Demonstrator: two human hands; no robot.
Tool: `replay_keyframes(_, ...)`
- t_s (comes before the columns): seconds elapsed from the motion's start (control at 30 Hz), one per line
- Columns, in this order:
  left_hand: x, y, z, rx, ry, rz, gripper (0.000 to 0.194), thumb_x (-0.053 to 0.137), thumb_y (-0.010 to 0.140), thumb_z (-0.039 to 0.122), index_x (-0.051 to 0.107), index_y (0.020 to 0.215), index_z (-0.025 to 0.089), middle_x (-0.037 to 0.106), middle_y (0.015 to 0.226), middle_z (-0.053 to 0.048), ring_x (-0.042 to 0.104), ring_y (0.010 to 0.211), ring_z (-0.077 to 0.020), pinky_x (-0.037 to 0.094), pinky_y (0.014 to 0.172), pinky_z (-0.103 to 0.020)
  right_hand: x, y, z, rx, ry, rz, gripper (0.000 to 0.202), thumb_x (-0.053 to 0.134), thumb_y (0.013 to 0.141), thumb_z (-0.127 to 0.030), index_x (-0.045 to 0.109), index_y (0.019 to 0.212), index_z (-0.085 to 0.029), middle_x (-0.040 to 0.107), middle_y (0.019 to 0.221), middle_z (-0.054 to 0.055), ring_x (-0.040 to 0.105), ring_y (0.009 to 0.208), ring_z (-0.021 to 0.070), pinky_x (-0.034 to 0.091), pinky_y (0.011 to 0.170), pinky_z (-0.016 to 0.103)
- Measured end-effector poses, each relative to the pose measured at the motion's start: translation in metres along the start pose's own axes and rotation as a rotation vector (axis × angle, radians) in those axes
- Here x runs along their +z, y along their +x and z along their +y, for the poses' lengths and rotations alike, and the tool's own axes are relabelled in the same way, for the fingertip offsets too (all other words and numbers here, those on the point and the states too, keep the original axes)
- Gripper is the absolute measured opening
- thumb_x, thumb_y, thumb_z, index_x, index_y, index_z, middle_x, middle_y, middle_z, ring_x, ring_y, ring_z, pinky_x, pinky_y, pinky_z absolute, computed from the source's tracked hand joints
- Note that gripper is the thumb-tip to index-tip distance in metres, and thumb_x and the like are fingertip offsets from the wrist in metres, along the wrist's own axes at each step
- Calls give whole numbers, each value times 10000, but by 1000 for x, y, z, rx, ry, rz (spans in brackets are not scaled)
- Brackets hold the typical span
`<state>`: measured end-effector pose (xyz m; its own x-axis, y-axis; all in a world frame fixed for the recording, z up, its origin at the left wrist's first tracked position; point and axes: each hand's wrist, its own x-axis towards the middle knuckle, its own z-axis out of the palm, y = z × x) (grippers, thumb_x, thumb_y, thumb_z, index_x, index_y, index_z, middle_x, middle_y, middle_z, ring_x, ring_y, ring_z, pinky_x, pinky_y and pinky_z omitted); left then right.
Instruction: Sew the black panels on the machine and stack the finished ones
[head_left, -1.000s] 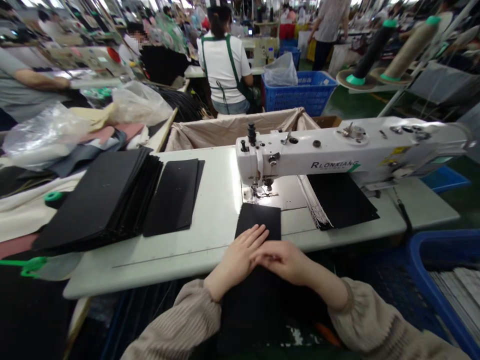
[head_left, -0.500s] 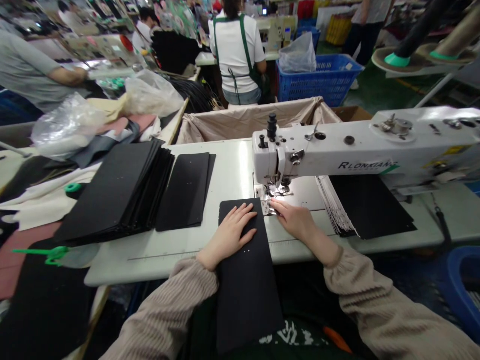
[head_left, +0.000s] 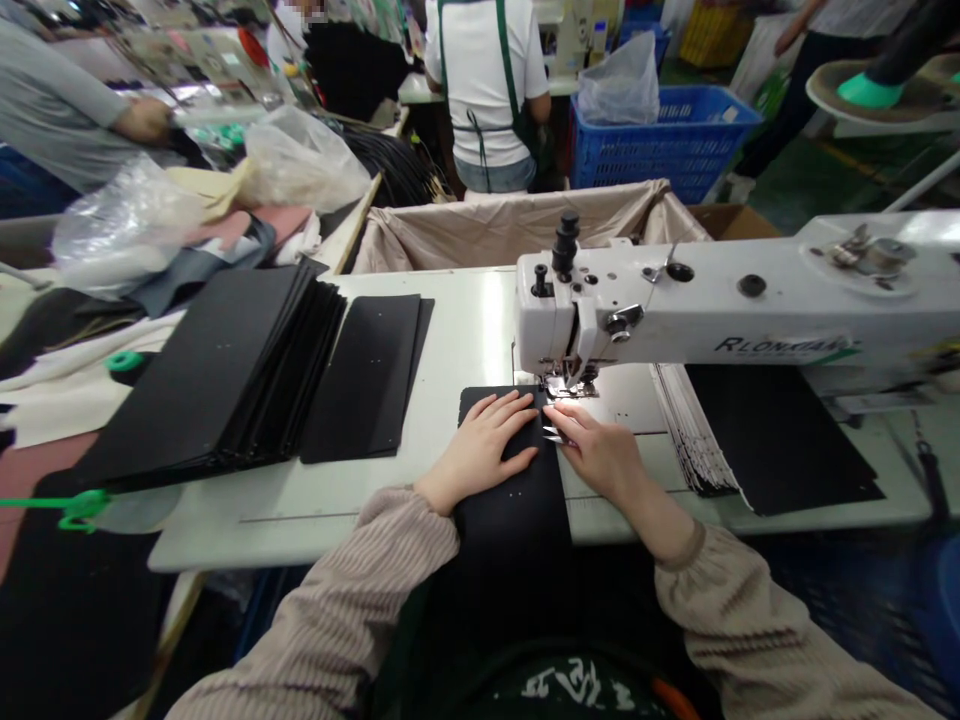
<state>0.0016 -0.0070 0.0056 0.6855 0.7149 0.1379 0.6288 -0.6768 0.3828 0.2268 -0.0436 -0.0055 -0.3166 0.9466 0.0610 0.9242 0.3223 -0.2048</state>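
Note:
My left hand [head_left: 484, 455] lies flat with fingers spread on a black panel [head_left: 514, 520], whose far end rests on the sewing table. The panel's near end hangs over the table edge towards my lap. My right hand [head_left: 604, 455] is closed round small thread snips [head_left: 553, 434]; their blades point left over the panel's right edge. Its fingertips are at that edge, just in front of the presser foot [head_left: 571, 385] of the white sewing machine [head_left: 660, 320]. Most of the snips is hidden in my palm.
Left on the table [head_left: 292, 530] stand a tall stack of black panels [head_left: 202, 370] and a smaller pile [head_left: 364, 380]. Another stack [head_left: 780, 430] with pale edges lies under the machine arm. Behind the table is a cloth-lined bin [head_left: 450, 235]. Co-workers are beyond.
The black panel and both hands have moved slightly closer to the presser foot. My right hand has come to the panel's edge, and the snips' blades show more clearly. The view has shifted.

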Motion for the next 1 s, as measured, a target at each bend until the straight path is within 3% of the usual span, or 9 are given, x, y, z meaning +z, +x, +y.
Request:
replay_keyframes(0.33,1,2,-1,10,-13,-26,571,556,936,424,416,1457,240,376,1554,-55,277,1468,-244,173,1229,-475,0,1,0,7,-22,-7,504,442,954,-305,443,1457,-331,516,1459,18,654,1055,200,542,765,304)
replay_keyframes(1.0,0,5,-3,24,-38,-3,534,571,922,403,465,1420,243,412,1531,-56,304,1456,-244,185,1223,-468,-2,0,-1,22,-2,0,476,425,967,-339,465,1442,-342,528,1445,15,654,1039,200,536,745,302)
